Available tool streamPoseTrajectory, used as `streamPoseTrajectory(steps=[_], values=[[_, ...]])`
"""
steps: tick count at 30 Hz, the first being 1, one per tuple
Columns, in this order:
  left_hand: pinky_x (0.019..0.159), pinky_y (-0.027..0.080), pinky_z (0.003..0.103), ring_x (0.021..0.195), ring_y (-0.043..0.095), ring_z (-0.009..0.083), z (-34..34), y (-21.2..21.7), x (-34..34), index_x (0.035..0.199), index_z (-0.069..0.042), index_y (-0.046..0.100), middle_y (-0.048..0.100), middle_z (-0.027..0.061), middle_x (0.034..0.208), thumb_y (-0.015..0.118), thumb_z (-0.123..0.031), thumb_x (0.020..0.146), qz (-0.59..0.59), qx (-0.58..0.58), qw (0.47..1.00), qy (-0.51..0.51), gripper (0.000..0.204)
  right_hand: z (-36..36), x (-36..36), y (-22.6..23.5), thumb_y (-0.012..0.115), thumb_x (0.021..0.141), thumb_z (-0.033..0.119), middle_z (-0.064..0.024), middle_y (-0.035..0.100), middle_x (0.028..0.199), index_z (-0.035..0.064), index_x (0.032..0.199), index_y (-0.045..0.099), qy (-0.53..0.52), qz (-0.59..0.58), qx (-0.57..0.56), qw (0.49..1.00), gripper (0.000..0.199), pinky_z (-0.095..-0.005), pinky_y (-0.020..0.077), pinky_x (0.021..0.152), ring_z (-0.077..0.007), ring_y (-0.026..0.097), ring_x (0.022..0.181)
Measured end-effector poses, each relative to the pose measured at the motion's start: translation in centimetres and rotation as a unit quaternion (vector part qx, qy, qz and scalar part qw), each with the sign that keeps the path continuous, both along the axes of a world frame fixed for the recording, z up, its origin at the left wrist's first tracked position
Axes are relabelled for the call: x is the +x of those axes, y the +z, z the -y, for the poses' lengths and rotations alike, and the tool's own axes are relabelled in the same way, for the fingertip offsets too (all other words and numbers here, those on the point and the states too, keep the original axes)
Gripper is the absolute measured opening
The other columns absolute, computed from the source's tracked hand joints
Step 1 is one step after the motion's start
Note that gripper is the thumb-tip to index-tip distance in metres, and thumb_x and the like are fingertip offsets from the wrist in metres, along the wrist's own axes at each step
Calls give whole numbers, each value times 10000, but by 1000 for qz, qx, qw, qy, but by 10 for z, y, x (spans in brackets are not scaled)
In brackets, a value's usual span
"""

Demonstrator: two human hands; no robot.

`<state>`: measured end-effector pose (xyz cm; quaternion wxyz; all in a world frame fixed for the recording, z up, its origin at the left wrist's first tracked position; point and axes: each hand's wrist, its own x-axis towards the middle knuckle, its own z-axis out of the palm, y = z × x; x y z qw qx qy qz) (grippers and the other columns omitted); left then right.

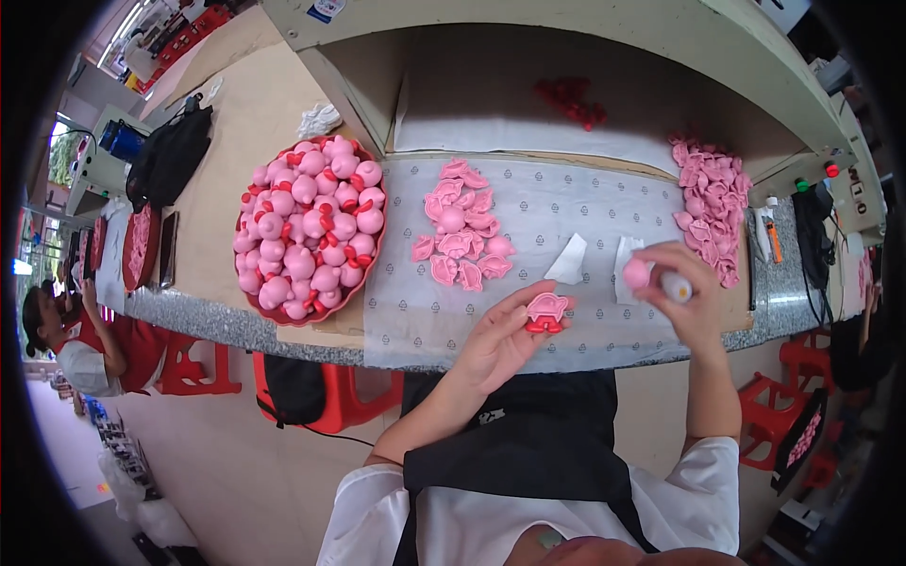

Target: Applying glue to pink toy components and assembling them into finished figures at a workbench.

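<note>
My left hand (493, 341) is closed on a hollow pink plastic half-shell (546, 306) with red feet-like parts along its lower edge. Its open side faces up. To the right, my right hand (699, 294) grips a small white bottle (677, 287) whose end shows a yellowish spot. A rounded pink piece (637, 274) is at the fingertips of that hand, apart from the half-shell. Beyond my left hand lies a loose group of pink half-shells (460, 243) on the printed white sheet (401, 321). Torn white paper (569, 260) rests between the hands.
A red round basket (247, 300) heaped with pink and red figures stands left. More pink shells (710, 203) are piled at right, near an orange-and-white tube (774, 240). Red parts (573, 102) lie under the machine's overhang (566, 21). Another person (90, 344) sits far left.
</note>
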<state>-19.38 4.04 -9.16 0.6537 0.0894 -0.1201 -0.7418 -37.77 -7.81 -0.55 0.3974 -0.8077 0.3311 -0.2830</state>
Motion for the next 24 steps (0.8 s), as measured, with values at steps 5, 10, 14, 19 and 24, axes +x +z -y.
streamPoseTrajectory(steps=[5, 10, 14, 19, 24], values=[[900, 340, 309, 1038, 450, 175, -4, 5, -9, 1218, -12, 335, 468, 125, 1117, 448, -137, 842, 27, 14, 999, 9, 412, -39, 29, 2, 726, 570, 91, -91, 521, 966, 47, 905, 601, 74, 0, -53, 996, 360, -223, 420, 548, -119, 515, 672], [891, 346, 346, 1046, 448, 173, -8, -1, -9, 1236, -38, 313, 468, 88, 1120, 465, -169, 836, 77, 15, 997, 5, 447, -48, 32, -6, 730, 569, 125, -92, 509, 994, 62, 918, 607, 73, -24, -83, 994, 376, -216, 412, 532, -125, 508, 643], [889, 347, 344, 1052, 443, 171, -8, -1, -10, 1240, -43, 309, 467, 92, 1121, 469, -167, 836, 94, 8, 996, 9, 452, -51, 33, -8, 728, 569, 139, -96, 511, 988, 62, 921, 607, 72, -32, -94, 992, 380, -215, 397, 514, -113, 487, 602], [893, 344, 344, 1055, 442, 173, -8, -1, -10, 1242, -49, 307, 465, 100, 1129, 474, -178, 836, 106, -16, 994, 7, 457, -51, 34, -9, 728, 567, 141, -97, 511, 986, 59, 919, 606, 70, -32, -103, 992, 381, -211, 391, 505, -110, 480, 582], [892, 347, 342, 1042, 458, 180, -8, 2, -9, 1245, -48, 299, 485, 111, 1108, 496, -181, 825, 132, -11, 991, 5, 483, -50, 33, -9, 728, 573, 125, -105, 506, 996, 50, 923, 597, 72, -29, -81, 994, 382, -220, 405, 515, -121, 503, 659]])
